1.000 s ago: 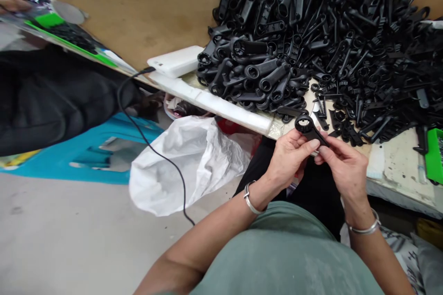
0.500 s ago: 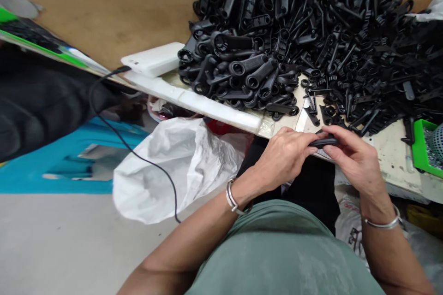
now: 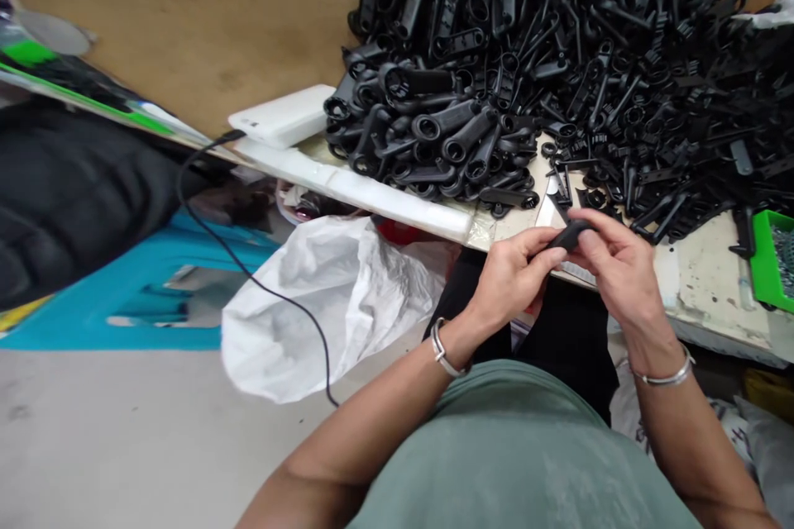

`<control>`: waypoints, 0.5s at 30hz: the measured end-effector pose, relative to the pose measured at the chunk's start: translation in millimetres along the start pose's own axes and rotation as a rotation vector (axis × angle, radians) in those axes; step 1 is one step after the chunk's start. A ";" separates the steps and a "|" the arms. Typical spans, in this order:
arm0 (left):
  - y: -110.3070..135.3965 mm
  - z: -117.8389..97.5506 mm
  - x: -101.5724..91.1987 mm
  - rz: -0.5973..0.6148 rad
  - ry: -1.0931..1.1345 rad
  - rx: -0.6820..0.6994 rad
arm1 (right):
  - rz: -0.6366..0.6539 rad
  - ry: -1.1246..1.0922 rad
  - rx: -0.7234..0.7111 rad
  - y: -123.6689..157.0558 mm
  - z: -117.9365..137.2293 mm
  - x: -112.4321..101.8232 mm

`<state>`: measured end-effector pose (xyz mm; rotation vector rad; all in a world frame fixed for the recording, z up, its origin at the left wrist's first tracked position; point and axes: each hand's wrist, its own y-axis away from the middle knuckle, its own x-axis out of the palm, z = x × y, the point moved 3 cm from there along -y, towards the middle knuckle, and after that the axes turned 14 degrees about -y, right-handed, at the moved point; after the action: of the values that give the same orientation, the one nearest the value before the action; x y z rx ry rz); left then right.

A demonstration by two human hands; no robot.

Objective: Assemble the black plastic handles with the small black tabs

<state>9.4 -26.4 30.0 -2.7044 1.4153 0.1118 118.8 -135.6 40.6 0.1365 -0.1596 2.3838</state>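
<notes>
1. Head view, grip: left hand [image 3: 512,273] and right hand [image 3: 620,264] both clamped, thumbs against fingers, on one black part [image 3: 566,240] between them.
2. Same view, axis: part's visible length slants about 8 to 2 o'clock. Left has the 8 o'clock end, right the 2; neither nearer, both touching. Ends largely covered.
3. Surface: part shows over the near edge of the worktop [image 3: 713,273]; height above it, cannot tell. Heap of black parts [image 3: 447,128] spreads from 10 to 2 o'clock; small loose pieces [image 3: 562,182] just beyond the hands at 12. Green tray [image 3: 762,264] well apart at 3, white box [image 3: 282,116] at 10.
4. Room: white bag [image 3: 310,331] below worktop level, 8 to 9 o'clock; grey floor [image 3: 124,438] at 8.
</notes>
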 end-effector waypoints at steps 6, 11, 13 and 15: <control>-3.9 -5.3 -4.0 -0.045 0.620 -0.130 | -0.102 -0.042 -0.070 13.8 -0.9 13.0; 3.1 -6.2 -1.4 -0.029 0.543 -0.092 | -0.075 0.098 -0.097 14.2 0.7 32.7; 6.2 -2.1 0.6 -0.026 0.457 -0.073 | -0.100 0.184 -0.100 11.8 -0.4 34.0; 8.3 4.2 0.4 -0.052 0.351 -0.054 | -0.110 0.246 -0.091 9.4 -5.4 33.9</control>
<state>2.7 -30.9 25.4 -2.9091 1.4356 -0.3501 87.4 -118.8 39.4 -0.1855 -0.1397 2.2571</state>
